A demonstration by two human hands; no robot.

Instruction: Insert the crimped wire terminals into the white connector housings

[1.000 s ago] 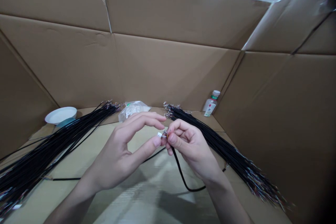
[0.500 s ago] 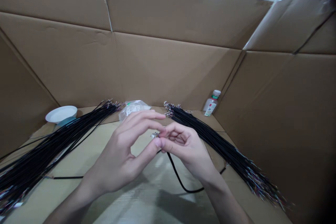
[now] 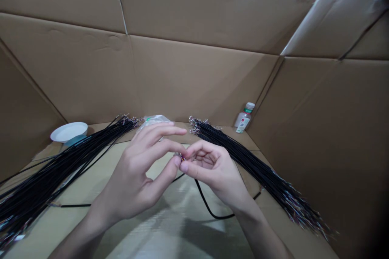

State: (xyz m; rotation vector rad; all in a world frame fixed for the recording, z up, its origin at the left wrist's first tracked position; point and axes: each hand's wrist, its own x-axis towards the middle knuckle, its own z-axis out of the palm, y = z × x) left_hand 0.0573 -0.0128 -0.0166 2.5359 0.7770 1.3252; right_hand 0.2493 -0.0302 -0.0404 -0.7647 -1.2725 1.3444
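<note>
Above the middle of the table my two hands meet, fingertips almost touching. My left hand (image 3: 141, 170) pinches a small pale connector at the cable's end between thumb and index finger, its other fingers stretched out; the fingertips hide most of it. Thin coloured wires (image 3: 182, 158) show between the two hands. With thumb and index finger, my right hand (image 3: 209, 166) grips the end of a black cable (image 3: 208, 208), which loops down below that hand and passes behind the wrist. Another stretch of black cable (image 3: 75, 205) shows left of my left forearm.
Bundles of black cables with bare coloured wire ends lie on the left (image 3: 69, 162) and right (image 3: 243, 153). At the back are a white bowl (image 3: 69, 131), a clear plastic bag (image 3: 156, 119) and a bottle (image 3: 244, 119). Cardboard walls (image 3: 197, 81) surround the table.
My left hand has shifted slightly left and its fingertips now cover most of the pale connector. Coloured wires have come into sight between the hands. The right thumb has moved slightly left.
</note>
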